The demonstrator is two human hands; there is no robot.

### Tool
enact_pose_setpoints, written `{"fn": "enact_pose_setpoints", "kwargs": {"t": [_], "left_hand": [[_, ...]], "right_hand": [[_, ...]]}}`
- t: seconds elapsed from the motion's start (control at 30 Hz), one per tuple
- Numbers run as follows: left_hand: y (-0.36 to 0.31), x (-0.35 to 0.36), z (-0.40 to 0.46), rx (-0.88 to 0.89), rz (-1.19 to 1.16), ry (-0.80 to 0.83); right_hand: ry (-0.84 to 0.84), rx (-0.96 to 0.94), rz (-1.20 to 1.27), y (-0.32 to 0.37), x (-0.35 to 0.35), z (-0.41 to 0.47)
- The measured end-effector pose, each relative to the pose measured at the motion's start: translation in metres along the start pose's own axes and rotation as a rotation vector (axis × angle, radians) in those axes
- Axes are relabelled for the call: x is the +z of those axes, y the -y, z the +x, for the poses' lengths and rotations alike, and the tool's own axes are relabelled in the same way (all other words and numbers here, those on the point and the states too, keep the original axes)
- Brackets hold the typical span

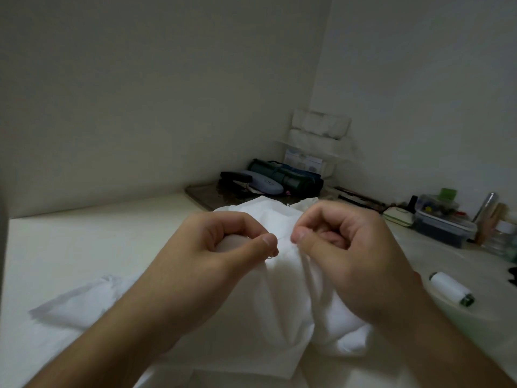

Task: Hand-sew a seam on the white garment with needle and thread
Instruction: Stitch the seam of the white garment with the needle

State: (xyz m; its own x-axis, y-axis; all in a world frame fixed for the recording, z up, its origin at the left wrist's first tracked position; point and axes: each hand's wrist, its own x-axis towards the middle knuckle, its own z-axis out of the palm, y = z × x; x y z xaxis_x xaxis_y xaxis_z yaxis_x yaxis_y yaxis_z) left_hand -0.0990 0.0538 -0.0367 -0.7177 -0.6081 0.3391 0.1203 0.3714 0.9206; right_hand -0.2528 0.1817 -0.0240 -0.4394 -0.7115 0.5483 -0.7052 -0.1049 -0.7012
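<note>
The white garment [279, 289] lies bunched on the pale table in front of me, lifted into a ridge between both hands. My left hand [212, 253] pinches a fold of it between thumb and forefinger, and a small metal glint shows just under the thumb tip. My right hand [344, 247] pinches the fabric edge a finger's width to the right, fingers curled. A short bit of white thread seems to run between the two thumbs. The needle itself is too small to make out. A spool of white thread [451, 288] lies on its side to the right.
At the back corner sit a stapler [237, 177], a grey case [263, 186] and a rolled green pouch [288, 175]. A clear plastic box of small items [442, 222] and jars stand at the right edge. White walls close in on the back and the right.
</note>
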Motion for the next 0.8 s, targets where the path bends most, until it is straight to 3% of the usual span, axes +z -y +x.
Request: {"fn": "enact_pose_setpoints", "kwargs": {"t": [0.3, 0.43, 0.67, 0.8], "left_hand": [[0.000, 0.000, -0.002, -0.037, -0.019, -0.013], [0.001, -0.001, -0.001, -0.017, -0.031, -0.045], [0.006, -0.002, 0.002, 0.021, -0.109, -0.113], [0.007, -0.003, 0.003, 0.035, -0.134, -0.098]], "right_hand": [[-0.268, 0.161, -0.107, -0.007, -0.005, 0.003], [-0.280, 0.160, -0.103, -0.008, -0.007, 0.004], [-0.102, 0.110, 0.318, -0.004, -0.014, 0.002], [-0.092, 0.048, 0.466, -0.007, -0.013, 0.003]]}}
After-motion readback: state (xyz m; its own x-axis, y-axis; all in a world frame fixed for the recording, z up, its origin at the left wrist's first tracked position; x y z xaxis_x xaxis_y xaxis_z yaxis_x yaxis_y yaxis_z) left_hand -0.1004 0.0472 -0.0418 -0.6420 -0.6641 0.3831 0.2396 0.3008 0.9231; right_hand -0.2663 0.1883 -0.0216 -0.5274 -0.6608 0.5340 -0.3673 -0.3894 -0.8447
